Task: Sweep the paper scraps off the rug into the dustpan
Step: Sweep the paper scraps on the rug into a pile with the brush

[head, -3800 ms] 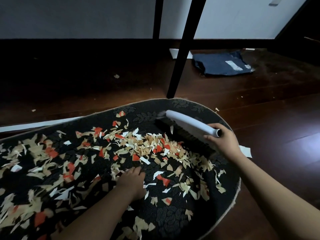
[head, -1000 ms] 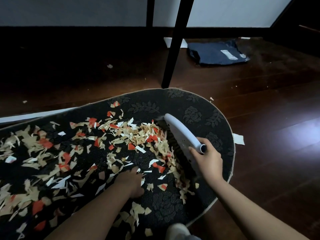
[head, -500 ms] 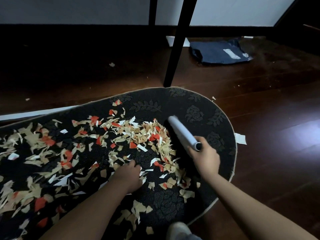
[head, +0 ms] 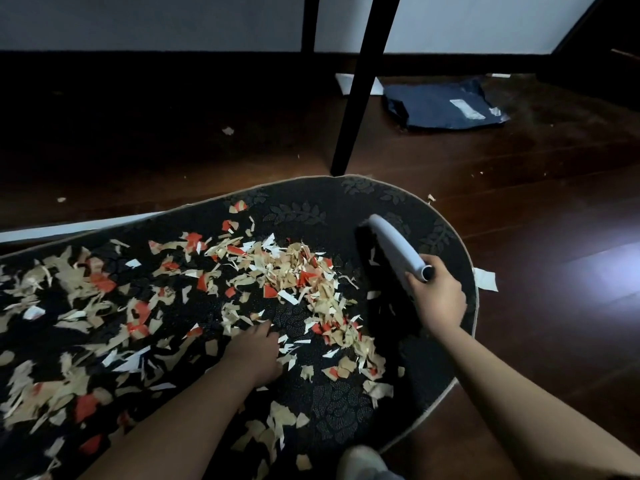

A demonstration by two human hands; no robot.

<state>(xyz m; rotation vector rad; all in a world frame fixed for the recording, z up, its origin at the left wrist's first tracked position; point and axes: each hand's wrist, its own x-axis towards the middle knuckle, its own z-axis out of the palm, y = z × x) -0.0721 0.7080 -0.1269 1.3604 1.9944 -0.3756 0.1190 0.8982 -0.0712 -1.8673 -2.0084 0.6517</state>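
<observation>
right hand (head: 437, 299) gripping brush (head: 394, 249), white label (head: 467, 109) unreadable

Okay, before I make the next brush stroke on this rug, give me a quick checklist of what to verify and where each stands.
1. Right hand grips the brush: ok.
2. Left hand rests on the rug, steadying it: ok.
3. Paper scraps gathered in a pile beside the brush: ok; many scattered toward the left: not ok.
4. Dustpan ready: cannot tell, none clearly in view.
5. Stray white scrap on the floor past the rug's edge: not ok.
</observation>
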